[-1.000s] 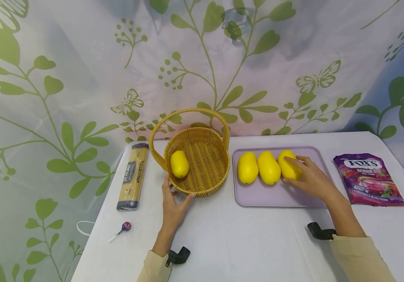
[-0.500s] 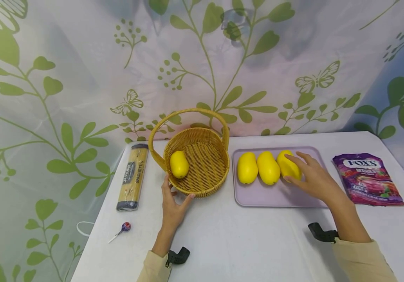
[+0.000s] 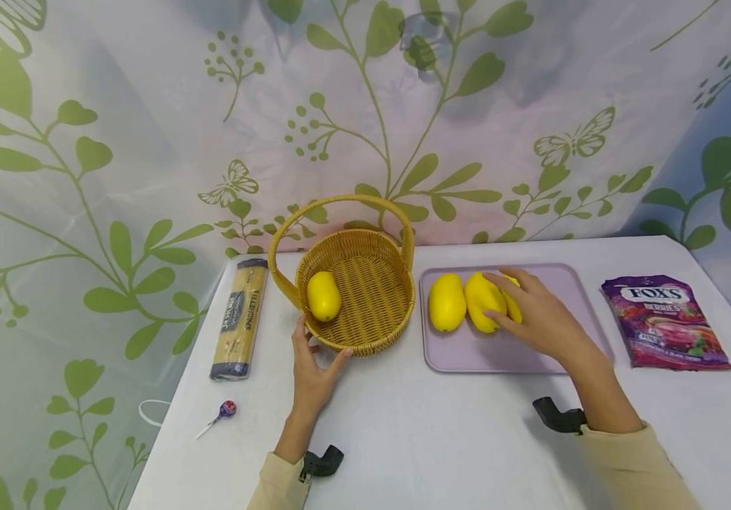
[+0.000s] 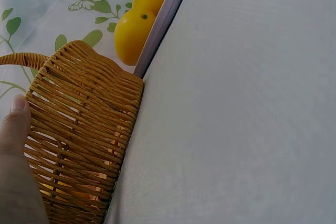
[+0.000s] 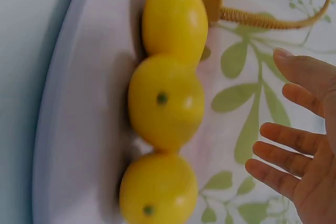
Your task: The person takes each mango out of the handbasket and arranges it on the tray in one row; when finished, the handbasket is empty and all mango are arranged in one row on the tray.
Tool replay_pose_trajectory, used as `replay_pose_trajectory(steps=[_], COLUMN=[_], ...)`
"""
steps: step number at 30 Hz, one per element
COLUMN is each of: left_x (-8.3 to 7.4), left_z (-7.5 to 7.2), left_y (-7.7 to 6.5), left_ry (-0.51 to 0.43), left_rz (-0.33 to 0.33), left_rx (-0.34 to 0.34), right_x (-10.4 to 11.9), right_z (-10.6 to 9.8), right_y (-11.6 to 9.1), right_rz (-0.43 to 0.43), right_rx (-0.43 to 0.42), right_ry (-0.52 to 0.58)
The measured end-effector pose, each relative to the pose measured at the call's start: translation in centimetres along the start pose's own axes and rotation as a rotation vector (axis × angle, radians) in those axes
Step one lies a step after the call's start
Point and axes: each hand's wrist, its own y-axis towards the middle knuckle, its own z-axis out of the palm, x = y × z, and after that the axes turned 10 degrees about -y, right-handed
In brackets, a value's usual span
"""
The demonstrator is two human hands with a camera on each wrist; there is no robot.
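Note:
A yellow mango (image 3: 324, 296) lies in the left part of the round woven basket (image 3: 375, 297). My left hand (image 3: 316, 379) rests against the basket's front left side, fingers spread and thumb at the rim; the left wrist view shows the thumb (image 4: 17, 121) against the weave. On the lilac tray (image 3: 467, 360) sit three more mangoes in a row: a left mango (image 3: 448, 302), a middle mango (image 3: 483, 301) and a right mango (image 5: 159, 187). Over the middle and right ones reaches my right hand (image 3: 540, 315), spread and holding nothing, partly hiding the right mango.
A spaghetti pack (image 3: 240, 319) lies left of the basket, with a lollipop (image 3: 219, 416) nearer the front. Right of the tray is a purple candy bag (image 3: 666, 322). A leaf-patterned curtain (image 3: 365, 120) hangs behind the white table (image 3: 429, 432).
My right hand has moved left along the tray, from the right mango to over the middle one. The left hand and basket have stayed put.

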Motion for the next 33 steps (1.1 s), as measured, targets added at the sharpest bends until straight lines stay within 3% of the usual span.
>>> replay_pose_trajectory(steps=[7, 14, 27, 33], left_x=[0.0, 0.1, 0.0, 0.0], left_z=[-0.1, -0.1, -0.1, 0.0], left_y=[0.0, 0.0, -0.1, 0.1], left_ry=[-0.003, -0.006, -0.009, -0.013], left_rz=[0.019, -0.005, -0.005, 0.015], left_rx=[-0.008, -0.007, 0.002, 0.003], right_x=[4.3, 7.6, 10.2, 10.9], right_z=[2.6, 4.9, 7.2, 7.7], right_y=[1.9, 3.5, 4.8, 6.5], right_rz=[-0.169, -0.236, -0.232, -0.269], right_rx=[0.011, 0.044, 0.101, 0.09], right_ry=[0.052, 0.15, 0.199, 0.197])
